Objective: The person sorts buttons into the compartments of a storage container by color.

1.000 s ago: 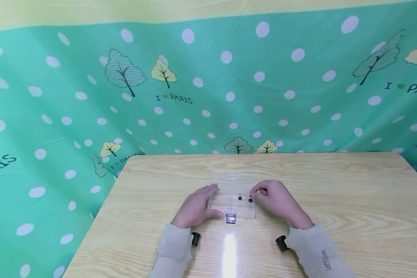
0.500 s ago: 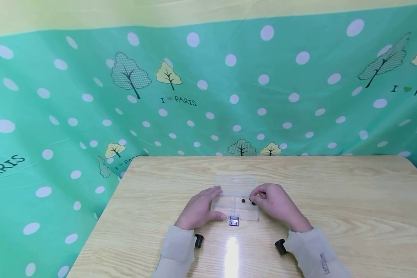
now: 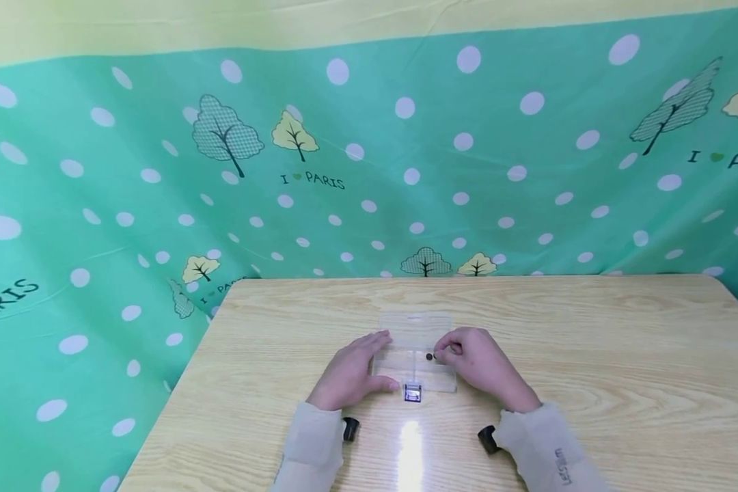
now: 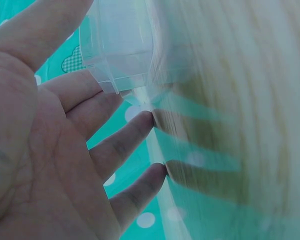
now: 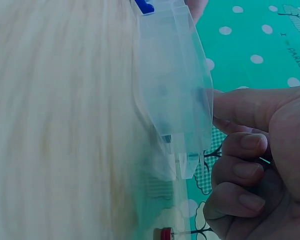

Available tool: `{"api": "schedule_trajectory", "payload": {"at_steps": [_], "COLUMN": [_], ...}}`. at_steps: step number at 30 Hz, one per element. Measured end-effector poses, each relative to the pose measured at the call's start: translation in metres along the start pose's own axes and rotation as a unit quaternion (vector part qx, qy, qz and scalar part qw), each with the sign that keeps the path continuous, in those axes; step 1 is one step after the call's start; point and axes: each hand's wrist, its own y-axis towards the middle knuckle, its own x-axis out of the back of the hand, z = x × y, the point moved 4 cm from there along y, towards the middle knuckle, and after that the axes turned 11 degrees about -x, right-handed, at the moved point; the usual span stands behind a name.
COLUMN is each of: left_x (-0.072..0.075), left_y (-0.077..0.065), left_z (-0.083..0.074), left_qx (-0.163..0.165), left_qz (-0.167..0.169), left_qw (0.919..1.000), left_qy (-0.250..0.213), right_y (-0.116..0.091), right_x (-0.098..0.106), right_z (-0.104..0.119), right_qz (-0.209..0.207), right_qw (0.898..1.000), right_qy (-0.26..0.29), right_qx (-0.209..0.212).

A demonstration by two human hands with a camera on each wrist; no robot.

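Box (image 3: 436,383) sits on the table (image 3: 590,342) in head view, left hand (image 3: 347,369) spread at its left edge, right hand (image 3: 476,359) pinching a black bit (image 3: 436,356) at its right half; left wrist shows straight fingers (image 4: 122,140) meeting the table; right wrist, three curled.

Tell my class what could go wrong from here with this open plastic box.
The right hand seems to pinch a tiny dark piece and might drop it, or knock the dark round piece close by. The clear plastic box could slide if the left hand at its side eases off.
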Motion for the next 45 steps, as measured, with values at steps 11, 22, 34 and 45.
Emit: {"api": "schedule_trajectory", "payload": {"at_steps": [11,22,34,45], "left_x": [-0.003,0.001,-0.001,0.000], "left_y": [-0.004,0.002,0.002,0.000], "left_z": [0.000,-0.003,0.000,0.001], "left_qx": [-0.003,-0.015,-0.008,-0.008], "left_qz": [0.006,0.002,0.003,-0.001], "left_qw": [1.0000,0.9999,0.9999,0.9999], "left_qy": [-0.004,0.003,-0.006,-0.009], "right_y": [-0.003,0.002,0.003,-0.003], "right_x": [-0.009,-0.004,-0.005,0.009], "right_z": [-0.001,0.005,0.009,0.012], "right_qz": [0.001,-0.007,0.003,-0.004], "right_qw": [1.000,1.000,1.000,1.000], "right_qy": [0.014,-0.006,-0.010,-0.009], "right_qx": [-0.010,0.007,-0.019,-0.009]}}
